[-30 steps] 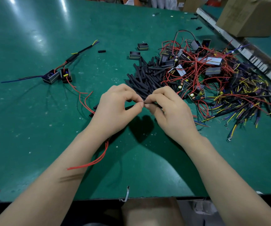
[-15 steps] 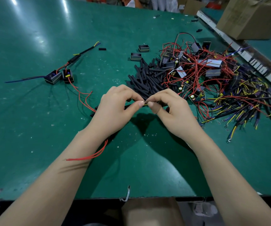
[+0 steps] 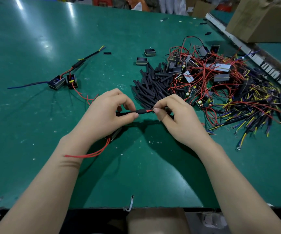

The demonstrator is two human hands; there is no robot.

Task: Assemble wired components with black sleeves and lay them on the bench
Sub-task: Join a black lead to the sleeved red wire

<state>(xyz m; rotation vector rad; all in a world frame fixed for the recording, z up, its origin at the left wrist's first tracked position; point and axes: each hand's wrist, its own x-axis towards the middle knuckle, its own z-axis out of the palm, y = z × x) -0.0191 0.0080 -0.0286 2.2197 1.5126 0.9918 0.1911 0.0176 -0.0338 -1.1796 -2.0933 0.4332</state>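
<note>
Since 1.0 s ago the hands have drawn apart, exposing a black sleeve (image 3: 140, 111) with red wire ends (image 3: 149, 110) poking from its right mouth. At 6 o'clock of the sleeve pile (image 3: 150, 88), the left hand (image 3: 105, 115) pinches the sleeve between thumb and forefinger, while the right hand (image 3: 178, 119) pinches the wire tips. Threading looks nearly done; next the wires likely need pulling through, then the piece joins the 2 finished assemblies (image 3: 63, 81) at 10 o'clock. Loose red leads (image 3: 89, 154) trail below the left wrist. Unsleeved components (image 3: 220, 78) tangle at 2 o'clock on the scuffed green bench (image 3: 35, 48); a cardboard box (image 3: 261, 21) sits beyond its right edge.
</note>
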